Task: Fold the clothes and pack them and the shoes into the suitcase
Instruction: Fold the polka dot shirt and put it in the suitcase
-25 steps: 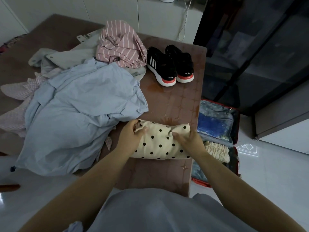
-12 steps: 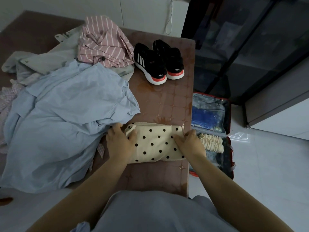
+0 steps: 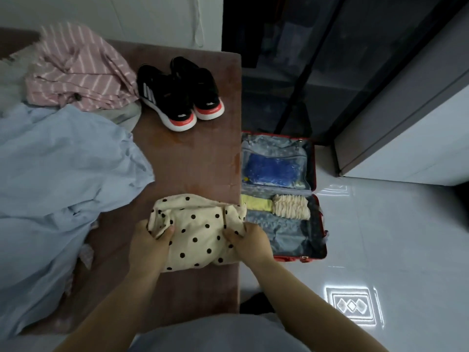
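left hand (image 3: pixel 147 246) and right hand (image 3: pixel 250 241) clamp polka-dot bundle (image 3: pixel 196 229) at opposite ends | long axis hand-to-hand | suitcase (image 3: pixel 314 174) just beyond right hand, nearer it

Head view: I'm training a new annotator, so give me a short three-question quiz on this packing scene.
1. True or false: the shoes stand on the table, outside the suitcase.
2. What do the left hand and the right hand grip? A) a shoe B) the dotted garment C) nothing
3. Fill in: the suitcase lies open on the ____.

Key: 1 true; 2 B; 3 floor.
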`<state>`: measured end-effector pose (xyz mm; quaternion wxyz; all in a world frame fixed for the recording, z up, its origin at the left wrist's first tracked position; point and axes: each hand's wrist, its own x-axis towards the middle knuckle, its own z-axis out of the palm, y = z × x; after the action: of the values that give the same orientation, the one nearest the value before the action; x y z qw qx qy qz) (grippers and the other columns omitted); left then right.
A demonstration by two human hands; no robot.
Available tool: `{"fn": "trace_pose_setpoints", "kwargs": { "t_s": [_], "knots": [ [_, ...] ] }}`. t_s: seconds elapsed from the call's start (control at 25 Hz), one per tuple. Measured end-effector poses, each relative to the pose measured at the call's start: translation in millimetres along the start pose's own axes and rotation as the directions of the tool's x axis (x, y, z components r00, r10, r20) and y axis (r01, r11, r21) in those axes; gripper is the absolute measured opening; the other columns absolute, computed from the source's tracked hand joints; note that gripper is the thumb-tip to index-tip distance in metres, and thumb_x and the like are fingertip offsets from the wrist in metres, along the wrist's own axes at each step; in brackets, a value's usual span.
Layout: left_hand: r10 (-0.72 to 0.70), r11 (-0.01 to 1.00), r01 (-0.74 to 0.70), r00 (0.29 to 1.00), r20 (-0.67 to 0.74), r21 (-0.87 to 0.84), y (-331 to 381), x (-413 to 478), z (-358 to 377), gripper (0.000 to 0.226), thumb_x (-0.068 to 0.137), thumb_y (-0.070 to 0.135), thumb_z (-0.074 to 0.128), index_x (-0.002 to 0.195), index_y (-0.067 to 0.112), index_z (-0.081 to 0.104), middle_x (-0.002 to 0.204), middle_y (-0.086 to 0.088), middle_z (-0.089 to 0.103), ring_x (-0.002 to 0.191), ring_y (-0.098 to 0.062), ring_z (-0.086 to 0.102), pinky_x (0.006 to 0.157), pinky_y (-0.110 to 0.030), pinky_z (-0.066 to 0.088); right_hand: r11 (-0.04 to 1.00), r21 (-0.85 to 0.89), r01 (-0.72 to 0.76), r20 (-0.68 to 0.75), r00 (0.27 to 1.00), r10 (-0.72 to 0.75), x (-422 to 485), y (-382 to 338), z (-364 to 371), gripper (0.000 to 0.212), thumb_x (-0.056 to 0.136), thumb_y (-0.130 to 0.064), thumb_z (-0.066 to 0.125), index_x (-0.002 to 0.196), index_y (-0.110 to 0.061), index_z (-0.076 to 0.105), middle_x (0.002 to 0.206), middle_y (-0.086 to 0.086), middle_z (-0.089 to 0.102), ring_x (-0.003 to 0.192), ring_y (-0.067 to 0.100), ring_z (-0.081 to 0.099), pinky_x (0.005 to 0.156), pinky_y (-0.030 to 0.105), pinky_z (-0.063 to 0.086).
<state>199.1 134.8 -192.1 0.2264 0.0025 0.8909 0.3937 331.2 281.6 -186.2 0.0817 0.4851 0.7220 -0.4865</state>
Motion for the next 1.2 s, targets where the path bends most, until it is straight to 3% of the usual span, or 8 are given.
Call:
{"fn": "trace_pose_setpoints", "kwargs": {
  "t_s": [0.08, 0.28, 0.44, 0.52, 0.72, 1.0, 1.08, 1.2],
  "knots": [
    [0.033, 0.999, -0.033, 0.999, -0.008, -0.012, 20.4, -12.5, 33.1, 0.039, 0.081, 0.027, 0.067, 0.112, 0.008, 0.055, 0.100, -0.005, 0.062, 0.094, -0.026, 0.059, 0.073, -0.034, 0.041, 0.991, 0.131, -0.001, 0.034, 0.999, -0.003, 10.3, 22.6, -31.3, 0.023, 0.087, -0.038, 0.059, 0.090, -0.016, 0.057, 0.083, 0.000, 0.063, 0.079, 0.017, 0.061, 0.066, 0.030, 0.050],
    [0.170, 0.981, -0.171, 0.985, -0.017, -0.087, 101.2, -66.1, 182.1, 0.044, 0.077, 0.023, 0.072, 0.115, 0.019, 0.052, 0.098, 0.007, 0.057, 0.086, -0.014, 0.054, 0.075, -0.028, 0.040, 0.849, 0.463, -0.257, 0.223, 0.960, 0.169, 66.2, 139.4, -158.0, 0.026, 0.084, -0.040, 0.061, 0.093, -0.017, 0.066, 0.095, 0.002, 0.071, 0.090, 0.022, 0.067, 0.087, 0.044, 0.053],
    [0.026, 0.995, -0.015, 0.992, 0.122, -0.094, 122.5, -90.9, 294.8, 0.048, 0.078, 0.022, 0.071, 0.119, 0.012, 0.049, 0.102, 0.004, 0.053, 0.094, -0.015, 0.053, 0.079, -0.025, 0.038, 0.742, 0.602, -0.295, 0.207, 0.955, 0.212, 90.6, 217.1, -241.4, 0.015, 0.087, -0.027, 0.062, 0.102, -0.021, 0.063, 0.101, 0.002, 0.069, 0.093, 0.020, 0.065, 0.073, 0.039, 0.057],
    [-0.134, 0.988, 0.144, 0.978, 0.161, -0.057, 108.3, -84.5, 329.8, 0.047, 0.077, 0.023, 0.072, 0.116, 0.008, 0.050, 0.106, -0.004, 0.058, 0.100, -0.022, 0.057, 0.076, -0.025, 0.037, 0.697, 0.633, -0.338, 0.269, 0.940, 0.211, 111.2, 245.5, -252.8, 0.028, 0.086, -0.025, 0.064, 0.112, -0.016, 0.060, 0.106, 0.007, 0.069, 0.097, 0.024, 0.064, 0.070, 0.037, 0.056],
    [-0.276, 0.961, 0.269, 0.934, 0.225, 0.065, 44.5, 2.1, 401.7, 0.031, 0.082, 0.025, 0.068, 0.104, 0.008, 0.055, 0.103, -0.011, 0.063, 0.096, -0.027, 0.059, 0.072, -0.027, 0.038, 0.749, 0.530, -0.398, 0.305, 0.913, 0.269, 216.7, 293.6, -200.0, 0.019, 0.093, -0.027, 0.053, 0.111, -0.023, 0.055, 0.102, 0.003, 0.063, 0.089, 0.019, 0.062, 0.068, 0.033, 0.053],
    [-0.016, 1.000, 0.012, 0.983, 0.186, 0.023, -67.1, 245.7, 579.1, 0.014, 0.088, 0.010, 0.059, 0.100, 0.005, 0.054, 0.082, -0.003, 0.057, 0.078, -0.019, 0.053, 0.058, -0.014, 0.038, 0.880, 0.422, -0.219, 0.106, 0.976, 0.192, 486.3, 386.8, -54.9, 0.015, 0.094, -0.021, 0.049, 0.105, -0.014, 0.057, 0.094, 0.003, 0.064, 0.089, 0.019, 0.061, 0.070, 0.027, 0.050],
    [0.024, 0.982, -0.056, 0.984, 0.176, 0.181, -110.4, 304.3, 632.3, 0.033, 0.089, 0.022, 0.057, 0.117, 0.006, 0.052, 0.111, -0.012, 0.059, 0.101, -0.028, 0.057, 0.079, -0.024, 0.043, 0.931, 0.314, -0.186, 0.038, 0.982, 0.183, 560.2, 422.8, -11.0, 0.021, 0.093, -0.026, 0.051, 0.107, -0.011, 0.056, 0.099, 0.008, 0.065, 0.094, 0.025, 0.061, 0.081, 0.037, 0.051],
    [-0.030, 0.758, -0.149, 0.964, 0.262, 0.635, -178.9, 327.1, 689.3, 0.066, 0.095, 0.037, 0.041, 0.148, 0.015, 0.010, 0.156, -0.012, 0.006, 0.141, -0.033, 0.016, 0.112, -0.043, 0.020, 0.979, 0.021, -0.204, -0.029, 0.978, 0.204, 626.3, 469.9, 42.4, 0.038, 0.093, -0.026, 0.047, 0.126, -0.009, 0.041, 0.114, 0.013, 0.059, 0.101, 0.029, 0.057, 0.083, 0.034, 0.045]
  ]
}}
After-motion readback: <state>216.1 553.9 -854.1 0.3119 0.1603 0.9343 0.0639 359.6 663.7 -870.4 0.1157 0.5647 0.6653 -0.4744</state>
